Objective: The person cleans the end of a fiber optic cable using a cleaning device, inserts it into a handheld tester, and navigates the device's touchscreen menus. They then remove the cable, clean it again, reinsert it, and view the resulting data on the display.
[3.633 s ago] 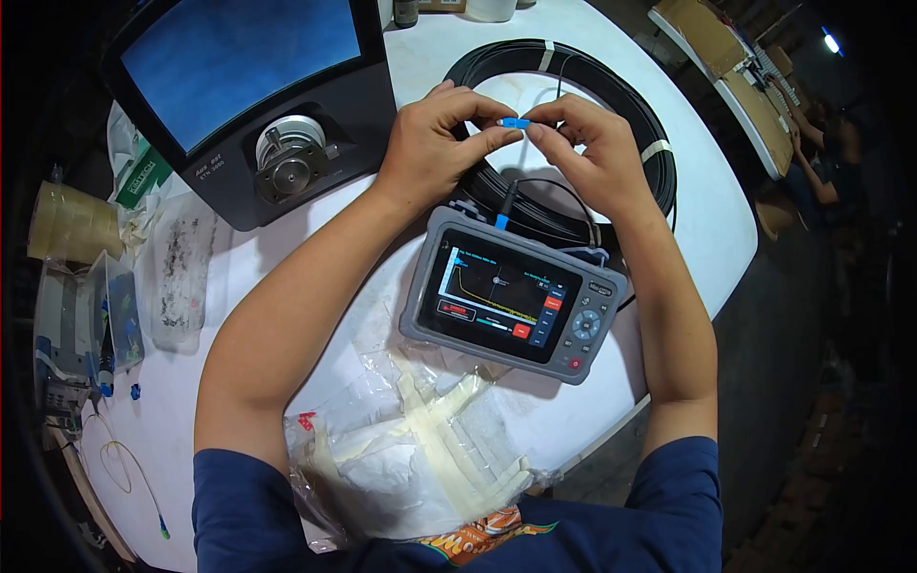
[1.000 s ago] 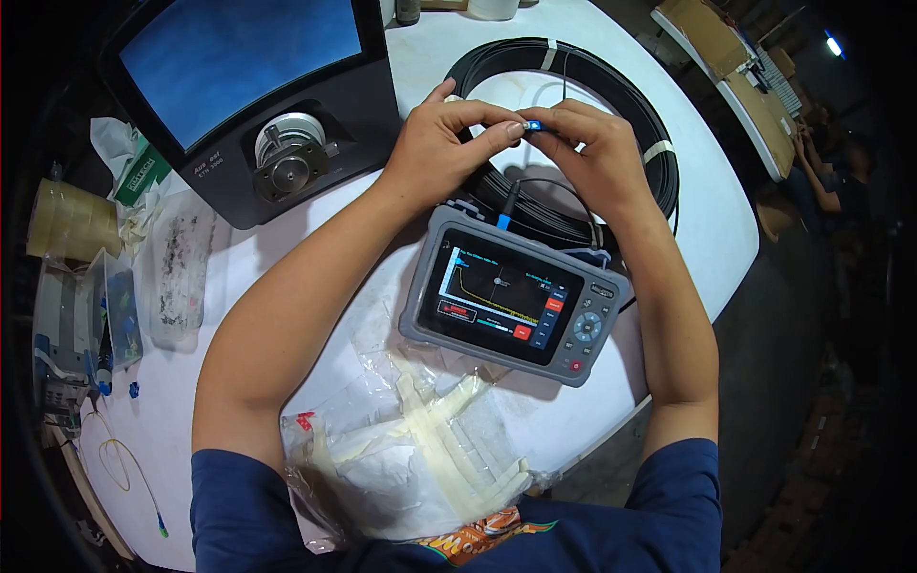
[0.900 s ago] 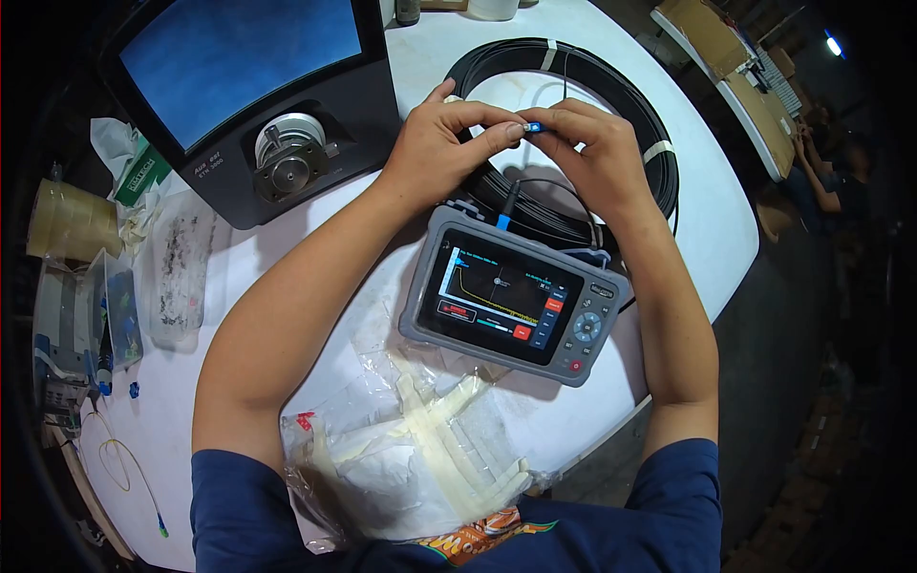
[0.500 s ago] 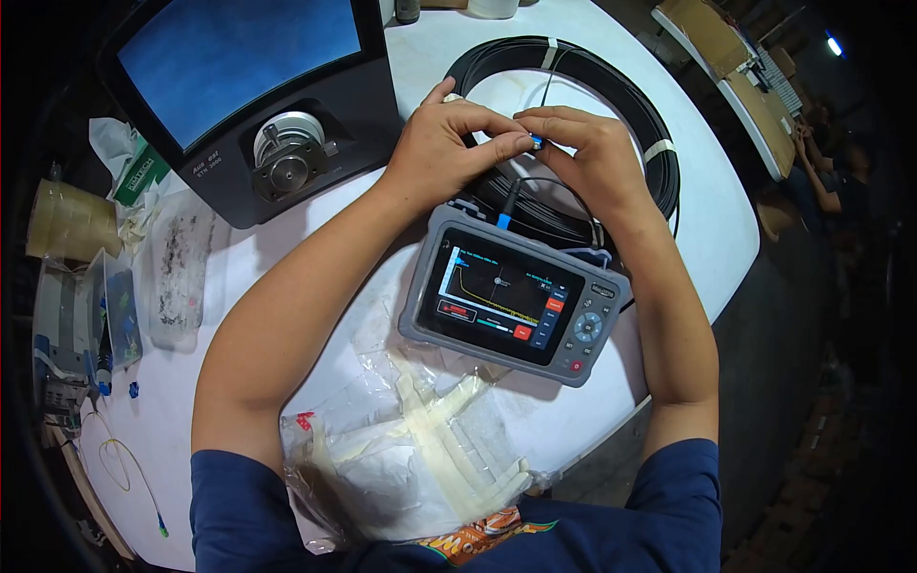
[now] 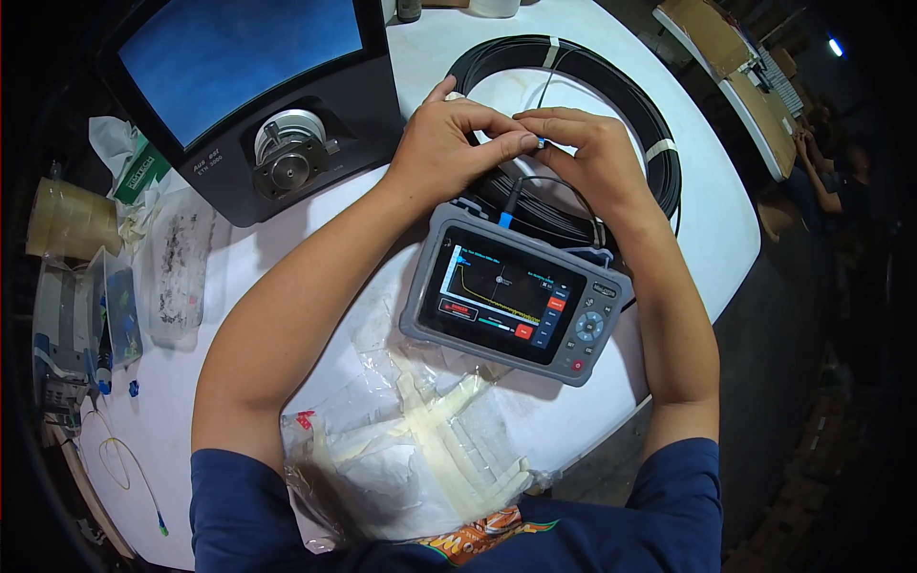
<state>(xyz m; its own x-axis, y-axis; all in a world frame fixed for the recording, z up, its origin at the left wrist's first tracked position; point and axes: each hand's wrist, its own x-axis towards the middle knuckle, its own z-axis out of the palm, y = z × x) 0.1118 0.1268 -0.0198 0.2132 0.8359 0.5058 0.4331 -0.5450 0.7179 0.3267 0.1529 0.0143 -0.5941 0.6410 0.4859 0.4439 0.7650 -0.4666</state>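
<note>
Risk noted: the small blue connector [image 5: 540, 144] is pinched only at the fingertips of both hands, above the coil. A slip of either grip could drop it into the black cable coil [image 5: 611, 95] or snap the thin fibre lead trailing away from it toward the far side. A sharp bend in that lead, caused by twisting the hands against each other, is judged the likelier fault. The short black patch lead plugged into the top of the handheld tester [image 5: 516, 291] could also be tugged if the hands are lowered.

Left hand [image 5: 444, 143]: closed narrow, thumb and forefinger pressed on the connector's left end. Right hand [image 5: 592, 158]: closed likewise on the right end, fingers curled over.

Connector: almost wholly hidden between the fingertips; only a sliver of blue is seen. It is held above the near-left arc of the coil, just beyond the tester, over the white worktop [image 5: 707, 220].

Tester screen is lit, with a trace shown.
</note>
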